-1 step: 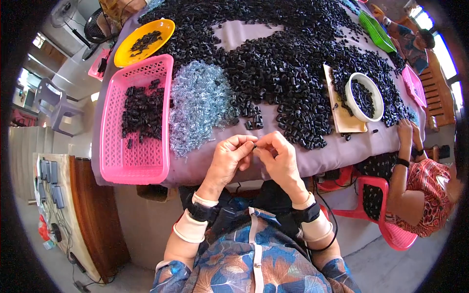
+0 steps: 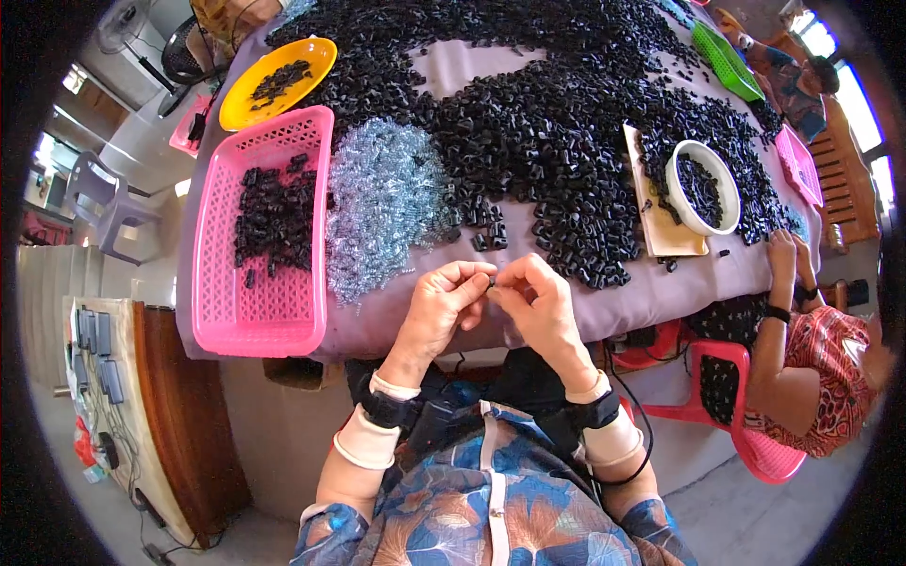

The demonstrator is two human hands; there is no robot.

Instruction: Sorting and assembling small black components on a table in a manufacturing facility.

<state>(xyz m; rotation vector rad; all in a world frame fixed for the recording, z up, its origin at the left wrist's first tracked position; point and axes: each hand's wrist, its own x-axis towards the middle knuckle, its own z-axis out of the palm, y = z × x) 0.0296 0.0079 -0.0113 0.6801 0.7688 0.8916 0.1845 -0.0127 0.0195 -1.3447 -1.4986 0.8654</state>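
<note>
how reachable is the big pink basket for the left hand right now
Likely yes: the left hand has the open-topped pink basket close on its own side, with only a heap of clear pieces and the basket's wall between. It is pinching a small dark piece, though.

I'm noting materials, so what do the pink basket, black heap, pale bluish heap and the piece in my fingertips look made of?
Pink basket: likely satin plastic, given its moulded lattice. Black heap: probably hard plastic; its pieces show glossy highlights. Pale bluish heap: shiny, seemingly see-through, perhaps clear plastic, possibly glass. Small dark piece between left hand and right hand: mostly hidden, so unclear.
</note>
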